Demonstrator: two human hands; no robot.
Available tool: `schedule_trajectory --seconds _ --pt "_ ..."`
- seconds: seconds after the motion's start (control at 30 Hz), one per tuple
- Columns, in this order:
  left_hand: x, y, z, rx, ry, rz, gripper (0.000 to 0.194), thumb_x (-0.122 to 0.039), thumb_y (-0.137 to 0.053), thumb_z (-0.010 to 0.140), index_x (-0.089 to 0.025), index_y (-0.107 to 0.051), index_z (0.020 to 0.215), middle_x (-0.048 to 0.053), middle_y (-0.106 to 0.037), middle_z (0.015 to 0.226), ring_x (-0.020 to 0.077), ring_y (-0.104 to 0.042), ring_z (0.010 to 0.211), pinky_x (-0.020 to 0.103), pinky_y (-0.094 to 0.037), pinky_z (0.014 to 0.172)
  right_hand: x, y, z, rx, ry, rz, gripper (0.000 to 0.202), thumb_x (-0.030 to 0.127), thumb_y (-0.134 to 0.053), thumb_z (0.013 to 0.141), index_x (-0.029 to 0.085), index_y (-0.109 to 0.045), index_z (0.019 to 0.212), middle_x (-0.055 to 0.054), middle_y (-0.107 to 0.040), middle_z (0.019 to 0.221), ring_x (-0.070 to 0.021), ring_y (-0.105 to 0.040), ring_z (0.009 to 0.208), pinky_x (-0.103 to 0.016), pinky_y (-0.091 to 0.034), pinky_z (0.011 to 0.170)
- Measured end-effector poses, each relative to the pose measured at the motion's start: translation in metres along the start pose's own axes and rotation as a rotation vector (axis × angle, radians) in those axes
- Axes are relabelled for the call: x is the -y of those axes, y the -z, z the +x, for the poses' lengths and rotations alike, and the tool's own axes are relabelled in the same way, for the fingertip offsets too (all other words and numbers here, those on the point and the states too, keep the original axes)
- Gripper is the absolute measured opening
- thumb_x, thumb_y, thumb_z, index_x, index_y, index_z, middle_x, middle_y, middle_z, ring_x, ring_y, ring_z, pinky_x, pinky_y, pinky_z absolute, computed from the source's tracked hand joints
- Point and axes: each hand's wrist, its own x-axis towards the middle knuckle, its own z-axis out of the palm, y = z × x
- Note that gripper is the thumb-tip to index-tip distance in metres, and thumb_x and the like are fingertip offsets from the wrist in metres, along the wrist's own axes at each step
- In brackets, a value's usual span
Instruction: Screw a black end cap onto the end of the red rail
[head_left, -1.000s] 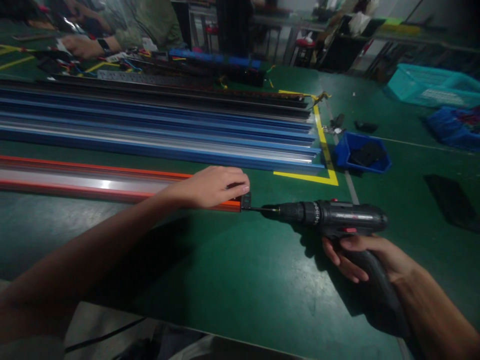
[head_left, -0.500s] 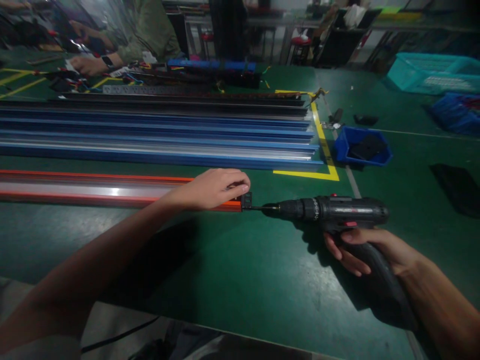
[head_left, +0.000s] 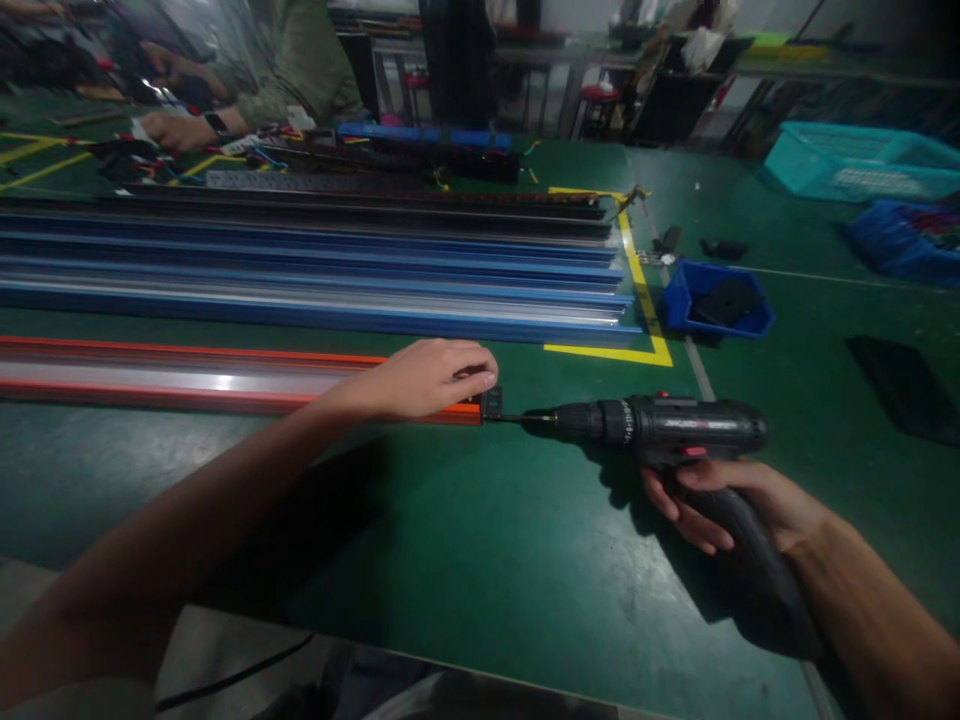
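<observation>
The right hand [head_left: 776, 500] has its grip wrapped around the handle of a black power drill [head_left: 697, 425], which lies level and points toward the left. Its long, thin bit [head_left: 517, 417] reaches the lower part of a small black end piece [head_left: 493, 402] at the right end of an orange-edged rail [head_left: 187, 380]. The left hand [head_left: 427, 378] lies over the rail just beside that end, its fingers curled down at the end piece; how firmly it presses cannot be told.

The end piece sits against the rail's end with the bit lined up on it, so this end looks partly worked. Whether a screw is fully in, or whether the bit is turning, does not show, and the rail's other end is out of view.

The rail is long and straight, with bright orange edges along a shiny, silvery channel. It lies flat on the green table [head_left: 525, 550], nearer the person than a row of blue profiles [head_left: 300, 300]. No such end piece can be made out on those. Yellow tape [head_left: 660, 345] runs around their right ends, and a blue bin [head_left: 679, 312] of black parts stands just beyond it.
</observation>
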Motion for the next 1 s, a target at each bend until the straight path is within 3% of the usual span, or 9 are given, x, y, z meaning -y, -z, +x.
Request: schedule_trajectory --seconds 1.0 --pt "0.0015 0.0017 -0.0008 0.022 -0.038 -0.009 0.043 -0.05 -0.041 0.114 -0.022 -0.073 0.113 0.004 -0.075 0.114 0.0189 -0.068 0.102 0.031 -0.045 0.09 -0.0035 0.0044 -0.0032 -0.011 -0.011 0.009 0.025 0.032 -0.079 0.096 0.008 -0.082 0.104 -0.006 -0.076 0.083 -0.0073 -0.063 0.047 -0.021 -0.062 0.054"
